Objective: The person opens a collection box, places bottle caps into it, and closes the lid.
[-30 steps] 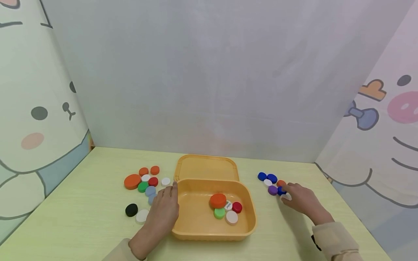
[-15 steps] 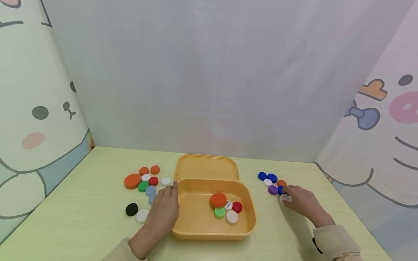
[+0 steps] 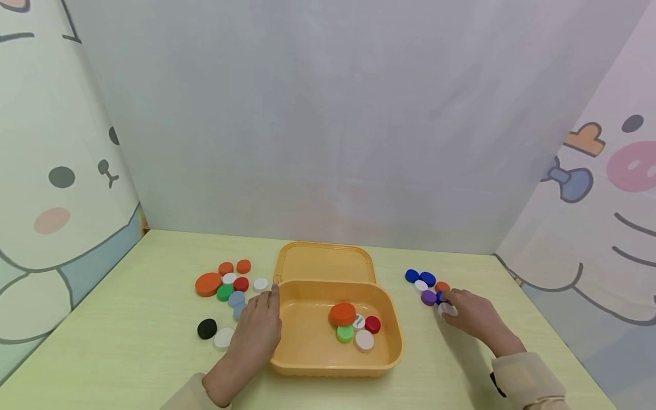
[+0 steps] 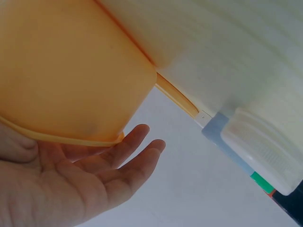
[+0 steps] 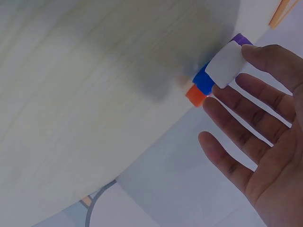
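Observation:
My left hand [image 3: 256,327] rests along the left rim of an orange plastic box [image 3: 307,356], its fingers fairly straight; the left wrist view shows the fingertips beside the rim [image 4: 90,142], partly hidden by the wall. On the right, my right hand [image 3: 474,316] pinches a white bottle cap [image 5: 226,65] between thumb and fingers, low over the table. Blue [image 5: 203,81], orange [image 5: 195,96] and purple [image 5: 240,39] caps are close behind it. Inside the box lie an orange cap [image 3: 342,314], a red cap [image 3: 372,325], a green cap [image 3: 345,333] and two white ones.
The box's orange lid [image 3: 325,263] lies flat behind it. Left of the box are several loose caps, among them a big orange cap [image 3: 208,284], a black cap [image 3: 207,328] and a white cap [image 3: 224,339]. Two blue caps [image 3: 427,278] sit farther back right.
The white cap at my right fingertips has shifted and tilted slightly, showing more of its face. My left hand and the box have stayed in place.

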Demonstrator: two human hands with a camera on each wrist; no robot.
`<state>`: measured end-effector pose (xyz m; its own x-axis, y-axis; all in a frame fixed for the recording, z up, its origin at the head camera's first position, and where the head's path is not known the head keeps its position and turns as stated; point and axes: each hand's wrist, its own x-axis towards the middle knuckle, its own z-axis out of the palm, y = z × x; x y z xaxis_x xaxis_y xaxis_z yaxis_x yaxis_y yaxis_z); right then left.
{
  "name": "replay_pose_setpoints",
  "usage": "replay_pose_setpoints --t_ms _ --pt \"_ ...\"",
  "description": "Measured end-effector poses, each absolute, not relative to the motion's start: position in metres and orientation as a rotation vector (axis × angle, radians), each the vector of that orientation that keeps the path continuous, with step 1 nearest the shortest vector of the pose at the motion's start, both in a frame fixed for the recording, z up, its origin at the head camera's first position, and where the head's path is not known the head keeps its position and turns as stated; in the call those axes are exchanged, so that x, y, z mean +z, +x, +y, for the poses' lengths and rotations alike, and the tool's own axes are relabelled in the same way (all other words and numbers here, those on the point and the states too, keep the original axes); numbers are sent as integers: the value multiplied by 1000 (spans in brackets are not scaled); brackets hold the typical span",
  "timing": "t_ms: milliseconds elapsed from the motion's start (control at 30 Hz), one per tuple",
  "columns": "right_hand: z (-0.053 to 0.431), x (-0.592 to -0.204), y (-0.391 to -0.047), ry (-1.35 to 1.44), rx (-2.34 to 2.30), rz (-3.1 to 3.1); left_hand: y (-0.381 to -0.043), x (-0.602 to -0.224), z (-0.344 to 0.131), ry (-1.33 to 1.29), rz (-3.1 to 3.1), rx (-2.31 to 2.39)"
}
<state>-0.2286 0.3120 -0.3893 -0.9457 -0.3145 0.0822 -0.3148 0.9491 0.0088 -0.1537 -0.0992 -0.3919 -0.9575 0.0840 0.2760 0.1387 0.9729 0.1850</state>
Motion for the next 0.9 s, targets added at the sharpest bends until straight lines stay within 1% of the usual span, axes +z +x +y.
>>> replay_pose_setpoints --t_ms 333,633,900 --pt "292 -372 -227 587 -4 -2909 -154 -391 -98 -153 -2877 -298" --pt "259 -351 -217 713 -31 -2756 -154 -391 -99 -154 -2863 -296" --pt "230 -340 -212 863 -111 -2599 -154 -391 -98 -143 -2886 -322"
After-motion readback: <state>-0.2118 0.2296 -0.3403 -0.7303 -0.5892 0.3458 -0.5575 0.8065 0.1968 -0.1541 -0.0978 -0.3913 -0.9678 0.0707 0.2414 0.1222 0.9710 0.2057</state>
